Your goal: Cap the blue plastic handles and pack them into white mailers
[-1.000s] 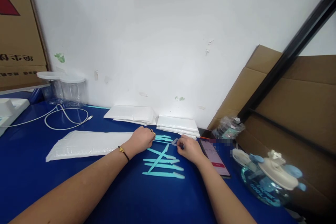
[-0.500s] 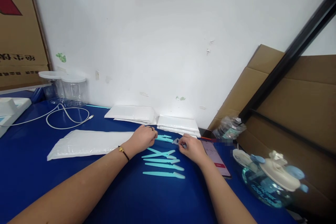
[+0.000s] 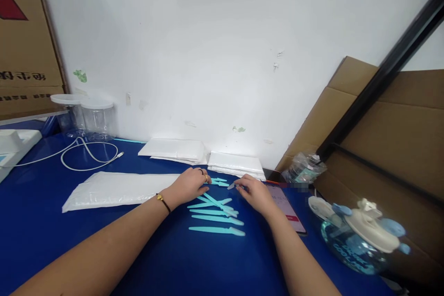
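Observation:
Several turquoise eyebrow razors [image 3: 217, 231] lie on the blue table between my hands, some crossing each other. My left hand [image 3: 189, 185] is over the left ends of the rear razors [image 3: 220, 182], its thumb apart from its fingers. It looks open, though its fingertips are partly hidden. A diagonal razor [image 3: 220, 204] lies below its thumb, across the others. My right hand [image 3: 252, 192] pinches a small translucent piece [image 3: 231, 186], which looks like a blade cover, just right of the rear razors.
A padded white packet [image 3: 118, 189] lies at left, and white packet stacks [image 3: 173, 150] rest by the wall. A phone [image 3: 286, 210] and a clear jug [image 3: 360, 240] are at right. Lidded jars [image 3: 99, 120] and a white cable [image 3: 90, 169] are at back left.
A razor now lies diagonally across the others below my left hand, which has shifted slightly right with its thumb moved apart. The translucent piece in my right hand has turned.

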Demonstrator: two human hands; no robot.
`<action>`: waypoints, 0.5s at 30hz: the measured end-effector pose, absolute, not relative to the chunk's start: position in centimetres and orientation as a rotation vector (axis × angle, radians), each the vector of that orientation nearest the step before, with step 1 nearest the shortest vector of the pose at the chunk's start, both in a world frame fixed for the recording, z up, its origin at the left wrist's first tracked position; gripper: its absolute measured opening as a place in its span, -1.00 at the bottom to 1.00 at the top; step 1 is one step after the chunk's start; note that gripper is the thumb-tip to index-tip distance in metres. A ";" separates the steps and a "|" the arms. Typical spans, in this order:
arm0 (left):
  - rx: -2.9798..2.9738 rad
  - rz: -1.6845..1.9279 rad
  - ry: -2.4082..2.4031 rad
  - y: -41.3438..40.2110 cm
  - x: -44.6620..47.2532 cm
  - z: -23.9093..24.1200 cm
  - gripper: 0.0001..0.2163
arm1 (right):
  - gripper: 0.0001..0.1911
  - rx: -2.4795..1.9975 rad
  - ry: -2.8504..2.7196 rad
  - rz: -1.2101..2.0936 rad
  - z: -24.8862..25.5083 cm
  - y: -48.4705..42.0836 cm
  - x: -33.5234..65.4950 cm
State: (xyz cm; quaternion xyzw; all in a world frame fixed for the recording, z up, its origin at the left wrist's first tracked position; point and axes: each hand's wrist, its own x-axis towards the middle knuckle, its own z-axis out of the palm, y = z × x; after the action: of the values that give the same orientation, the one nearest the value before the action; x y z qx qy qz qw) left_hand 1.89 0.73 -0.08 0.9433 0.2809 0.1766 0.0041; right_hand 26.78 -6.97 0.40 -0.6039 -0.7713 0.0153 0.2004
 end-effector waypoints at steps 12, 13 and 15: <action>2.985 0.606 1.042 2.4 1.6 -1.4 -0.89 | -0.93 -1.679 -2.158 0.183 -0.6 -6.3 26.5; 3.000 0.610 1.045 2.3 1.7 -1.3 -0.87 | -0.93 -1.672 -2.156 0.209 -0.6 -6.4 26.5; 3.039 0.604 1.065 2.1 1.8 -1.1 -0.83 | -0.93 -1.651 -2.158 0.254 -0.5 -6.6 26.4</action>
State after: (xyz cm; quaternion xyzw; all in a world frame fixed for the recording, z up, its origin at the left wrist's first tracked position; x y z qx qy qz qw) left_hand 1.75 2.11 -1.05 0.9254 0.3244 0.1841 -0.0674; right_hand 26.38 -6.59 -0.49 -0.5923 -0.7740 0.0910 0.2047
